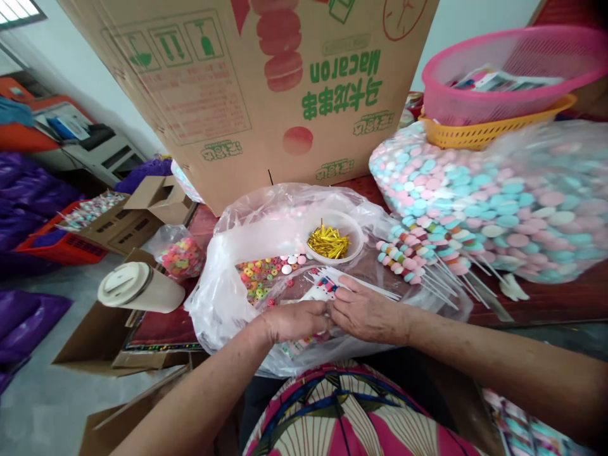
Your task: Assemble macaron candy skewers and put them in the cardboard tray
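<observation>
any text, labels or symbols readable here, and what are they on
"Macaron": green print, upside down, on the big cardboard box.
Green Chinese characters below it: large, but I can't transcribe them reliably.
Handling pictograms and fine print on the box's left: too small to read.
Papers in the pink basket: blurred.

two hands at six o'clock, one bowl of gold ties, two baskets at two o'clock, one lidded cup at nine o'clock
</observation>
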`<state>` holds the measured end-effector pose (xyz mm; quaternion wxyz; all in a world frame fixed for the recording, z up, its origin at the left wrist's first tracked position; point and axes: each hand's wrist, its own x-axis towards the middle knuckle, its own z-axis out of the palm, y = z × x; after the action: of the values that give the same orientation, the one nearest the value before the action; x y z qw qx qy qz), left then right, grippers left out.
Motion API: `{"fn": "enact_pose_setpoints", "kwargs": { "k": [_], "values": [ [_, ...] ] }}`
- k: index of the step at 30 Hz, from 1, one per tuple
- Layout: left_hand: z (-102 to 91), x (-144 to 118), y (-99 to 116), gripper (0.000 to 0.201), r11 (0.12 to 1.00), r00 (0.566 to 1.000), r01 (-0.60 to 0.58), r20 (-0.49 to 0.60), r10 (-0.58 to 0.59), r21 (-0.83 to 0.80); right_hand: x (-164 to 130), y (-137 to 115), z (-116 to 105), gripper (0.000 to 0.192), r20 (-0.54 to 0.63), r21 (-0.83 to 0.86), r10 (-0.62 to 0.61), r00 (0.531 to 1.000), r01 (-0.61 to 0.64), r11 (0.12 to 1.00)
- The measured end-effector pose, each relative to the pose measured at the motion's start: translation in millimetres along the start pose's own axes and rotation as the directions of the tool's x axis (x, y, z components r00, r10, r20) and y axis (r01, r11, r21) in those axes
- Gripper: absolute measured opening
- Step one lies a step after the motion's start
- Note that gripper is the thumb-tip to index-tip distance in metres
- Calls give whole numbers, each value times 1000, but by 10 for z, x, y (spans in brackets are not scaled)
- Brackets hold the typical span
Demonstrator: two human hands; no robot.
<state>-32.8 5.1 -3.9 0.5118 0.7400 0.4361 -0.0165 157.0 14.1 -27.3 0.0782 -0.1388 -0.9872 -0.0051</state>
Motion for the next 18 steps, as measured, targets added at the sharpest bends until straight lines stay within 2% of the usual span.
{"fn": "enact_pose_setpoints", "kwargs": {
  "k": [1,2,3,4,5,6,7,8,9,10,11,12,13,14,15,16,17,18],
  "values": [
    [-4,-18,34,18,993,998,14,55,-20,116,5,-31,23,19,56,96,72,996,-78,992],
    [7,-37,58,20,969,999,11,47,-23,247,12,-70,47,16,110,231,178,978,-199,952],
    [31,-56,68,19,925,1000,-4,-21,13,381,19,-116,71,13,175,405,302,937,-348,846],
    [68,-77,64,19,859,992,-24,-96,85,511,26,-167,96,11,270,597,414,869,-489,636],
    [113,-97,47,18,774,970,-46,-158,186,631,33,-219,118,12,392,741,471,790,-575,347],
    [163,-117,16,18,669,932,-71,-190,309,740,38,-264,133,13,510,801,461,726,-596,54],
    [214,-135,-26,19,570,880,-99,-196,433,816,42,-294,138,14,602,791,405,688,-583,-186],
    [261,-149,-76,19,507,819,-125,-200,538,853,47,-299,127,14,664,746,325,673,-571,-342],
    [303,-158,-131,19,485,754,-138,-226,617,863,55,-270,98,14,698,705,258,668,-578,-411],
    [337,-163,-186,20,505,689,-141,-282,668,851,68,-201,52,16,705,697,224,673,-598,-396],
    [362,-162,-239,21,570,630,-139,-372,682,810,91,-89,-8,19,693,718,244,678,-619,-319],
    [379,-159,-286,22,672,582,-140,-488,650,728,125,62,-73,24,662,745,321,678,-642,-180],
    [386,-153,-324,22,790,545,-146,-618,566,596,172,244,-134,28,599,750,419,683,-661,6],
    [386,-145,-353,20,896,516,-159,-738,434,415,233,442,-180,32,473,698,568,674,-680,225],
    [378,-139,-371,18,962,499,-184,-825,267,201,306,641,-203,33,334,552,669,664,-714,432],
    [365,-134,-378,16,976,493,-215,-866,87,-23,387,825,-198,29,280,464,707,649,-736,492],
    [347,-132,-376,15,939,494,-250,-865,-86,-237,471,981,-166,26,256,404,719,646,-748,527],
    [327,-134,-368,15,859,504,-290,-830,-239,-423,550,1103,-112,23,250,356,719,649,-752,555]
  ]
}}
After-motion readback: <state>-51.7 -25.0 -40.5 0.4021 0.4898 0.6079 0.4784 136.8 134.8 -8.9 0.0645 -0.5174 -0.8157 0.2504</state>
